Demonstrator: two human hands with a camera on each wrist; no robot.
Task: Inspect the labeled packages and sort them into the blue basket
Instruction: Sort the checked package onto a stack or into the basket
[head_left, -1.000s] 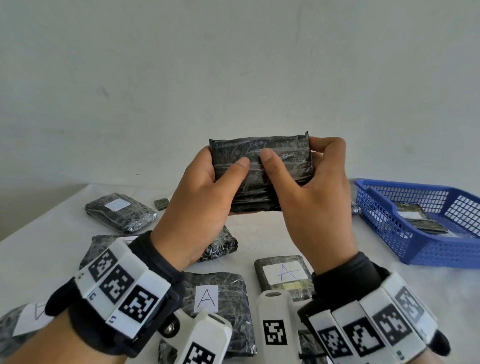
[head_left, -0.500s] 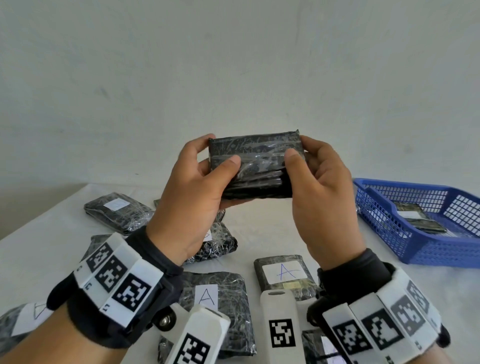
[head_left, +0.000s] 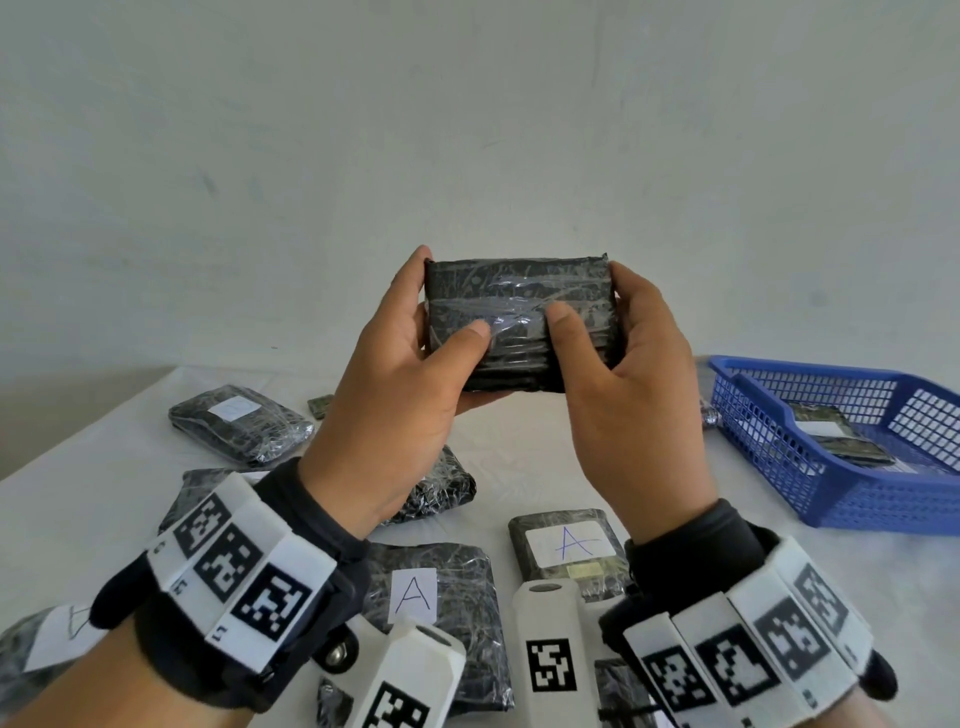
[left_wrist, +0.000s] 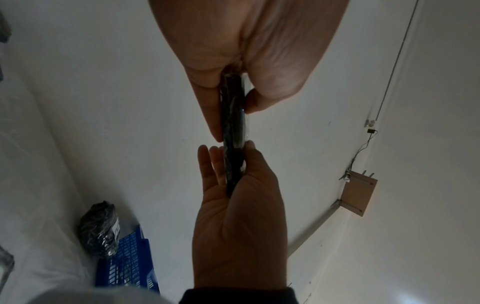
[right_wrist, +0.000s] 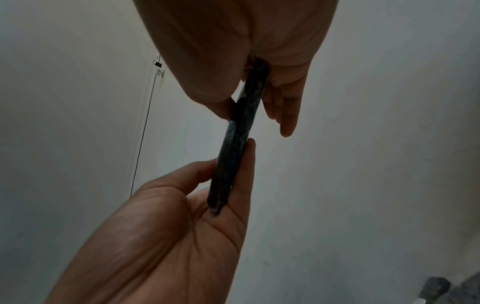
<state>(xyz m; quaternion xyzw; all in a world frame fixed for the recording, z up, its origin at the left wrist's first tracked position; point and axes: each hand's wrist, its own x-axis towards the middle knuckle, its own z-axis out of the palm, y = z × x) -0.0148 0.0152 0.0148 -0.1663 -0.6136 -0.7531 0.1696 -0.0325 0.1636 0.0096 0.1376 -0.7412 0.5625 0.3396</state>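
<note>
I hold a black plastic-wrapped package (head_left: 519, 296) up in front of me with both hands. My left hand (head_left: 441, 338) grips its left end, thumb on the near face and fingers behind. My right hand (head_left: 587, 332) grips the right end the same way. The face toward me shows clear tape and no label. Both wrist views show the package edge-on (left_wrist: 233, 123) (right_wrist: 240, 144), pinched between thumbs and fingers. The blue basket (head_left: 883, 499) stands on the table at the right, with a labelled package (head_left: 831, 434) inside.
Several wrapped packages lie on the white table below my hands. Two show an "A" label (head_left: 566, 543) (head_left: 413, 592), and another package (head_left: 239, 421) lies at the back left. One more package (left_wrist: 98, 228) rests beside the basket (left_wrist: 124, 265). A plain wall rises behind.
Both hands shifted their grip along the package's ends and back. The thumbs now sit lower on the near face, and the package has turned a little more squarely toward me.
</note>
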